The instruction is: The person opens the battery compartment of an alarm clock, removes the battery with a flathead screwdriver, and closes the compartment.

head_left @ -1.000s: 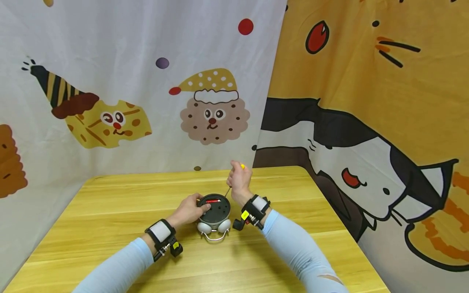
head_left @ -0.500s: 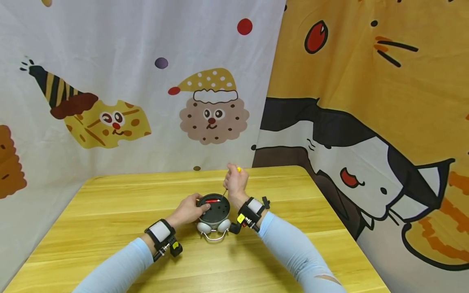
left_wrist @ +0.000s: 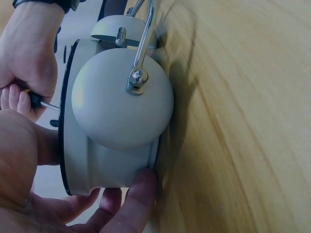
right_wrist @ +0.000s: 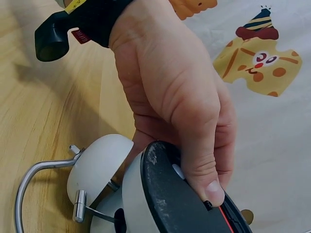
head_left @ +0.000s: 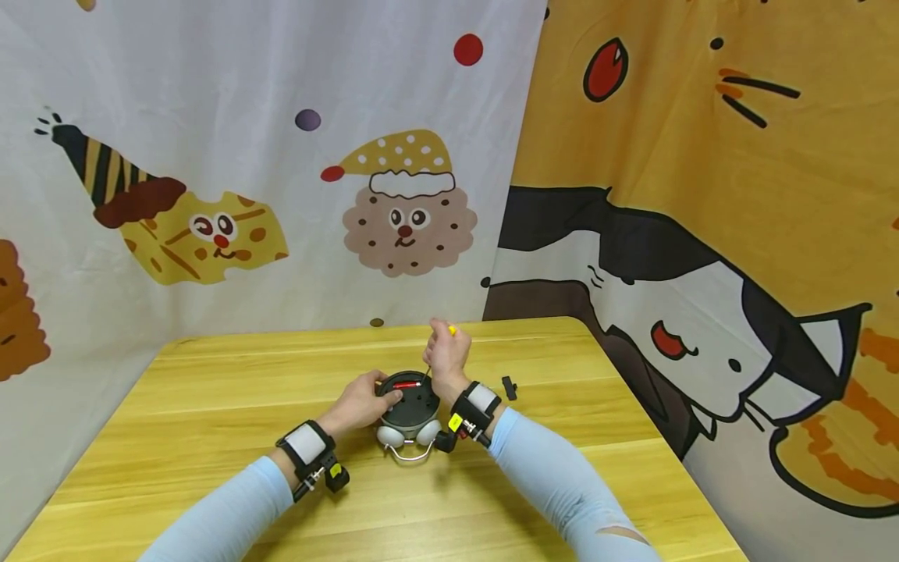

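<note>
A white twin-bell alarm clock lies on its face with the black back up, bells and handle toward me. A red battery shows in the slot of the back. My left hand grips the clock's left side, thumb on the back by the slot and fingers round the white case. My right hand is curled round a screwdriver, whose yellow handle end shows above the fist. Its thin metal shaft slants down to the back near the battery's right end. The tip is hidden in the wrist views.
A small black piece like a battery cover lies on the wooden table, right of my right wrist. Camera straps circle both wrists. Printed curtains hang behind the table and along its right side.
My right hand has moved left and slightly down, carrying the screwdriver's shaft from the clock's edge to the battery slot. The black piece has come into view. The left hand stays put.
</note>
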Available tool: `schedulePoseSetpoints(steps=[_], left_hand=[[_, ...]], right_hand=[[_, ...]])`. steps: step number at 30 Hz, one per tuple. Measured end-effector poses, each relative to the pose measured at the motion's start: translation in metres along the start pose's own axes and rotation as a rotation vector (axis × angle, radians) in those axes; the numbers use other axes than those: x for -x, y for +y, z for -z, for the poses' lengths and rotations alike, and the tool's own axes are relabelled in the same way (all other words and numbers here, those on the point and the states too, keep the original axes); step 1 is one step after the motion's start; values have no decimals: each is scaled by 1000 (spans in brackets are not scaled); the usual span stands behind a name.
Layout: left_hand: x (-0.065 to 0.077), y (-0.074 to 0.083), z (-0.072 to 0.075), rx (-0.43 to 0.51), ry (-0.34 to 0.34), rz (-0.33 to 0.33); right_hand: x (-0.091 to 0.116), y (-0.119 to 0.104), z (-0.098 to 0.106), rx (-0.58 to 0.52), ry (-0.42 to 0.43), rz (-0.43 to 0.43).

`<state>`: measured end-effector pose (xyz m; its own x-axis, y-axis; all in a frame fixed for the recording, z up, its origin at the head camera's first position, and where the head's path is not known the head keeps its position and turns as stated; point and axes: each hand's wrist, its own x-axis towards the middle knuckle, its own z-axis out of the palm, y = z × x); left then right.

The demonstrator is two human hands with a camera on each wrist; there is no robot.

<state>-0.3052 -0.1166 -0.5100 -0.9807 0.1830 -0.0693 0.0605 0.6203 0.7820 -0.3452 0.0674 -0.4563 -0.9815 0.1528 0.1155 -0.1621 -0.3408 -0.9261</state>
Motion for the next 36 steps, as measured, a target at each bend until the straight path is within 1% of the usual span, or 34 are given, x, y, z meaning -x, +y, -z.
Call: schedulePoseSetpoints(steps=[2, 4, 7, 10, 11, 13, 14, 17, 18, 20, 21, 27, 28, 29, 31, 34, 35, 36], left_hand=[[4, 6, 1, 4, 4, 5], [14, 19, 5, 28, -1, 30], [17, 24, 5, 37, -3, 50], [17, 24, 6, 38, -8, 46], [12, 16, 4, 35, -11, 18], [11, 16, 4, 37, -17, 1], [7, 9, 2, 30, -20, -22], [5, 7, 3, 28, -20, -23], [10, 14, 5, 35, -20, 4], [9, 14, 5, 35, -18, 18], [11, 19, 7, 41, -18, 38], [1, 6, 5, 7, -21, 0], [-3, 0, 2, -7, -21, -9], [-3, 0, 2, 0, -23, -2], [1, 6, 4, 8, -25, 19], [8, 14, 6, 4, -16, 41], [13, 21, 7, 12, -14, 53], [14, 23, 7, 5, -9, 55]], right_hand=[[0, 1, 0, 3, 2, 7], [0, 2, 0, 7, 5, 11], [0, 4, 0, 6, 7, 16], [-1, 6, 0, -6, 15, 23], [-1, 7, 0, -7, 18, 26], [0, 8, -1, -11, 27, 33], [0, 8, -2, -8, 31, 36], [2, 8, -4, 10, 37, 43], [3, 8, -5, 17, 37, 43], [4, 8, -6, 29, 34, 41], [4, 8, -6, 31, 31, 37], [1, 7, 0, -32, 62, -22], [0, 6, 1, -47, 71, -31], [-1, 6, 3, -56, 81, -43], [-2, 6, 6, -78, 94, -57], [-3, 7, 9, -101, 111, -67], [-4, 7, 10, -107, 114, -67], [-4, 8, 10, -114, 117, -65]])
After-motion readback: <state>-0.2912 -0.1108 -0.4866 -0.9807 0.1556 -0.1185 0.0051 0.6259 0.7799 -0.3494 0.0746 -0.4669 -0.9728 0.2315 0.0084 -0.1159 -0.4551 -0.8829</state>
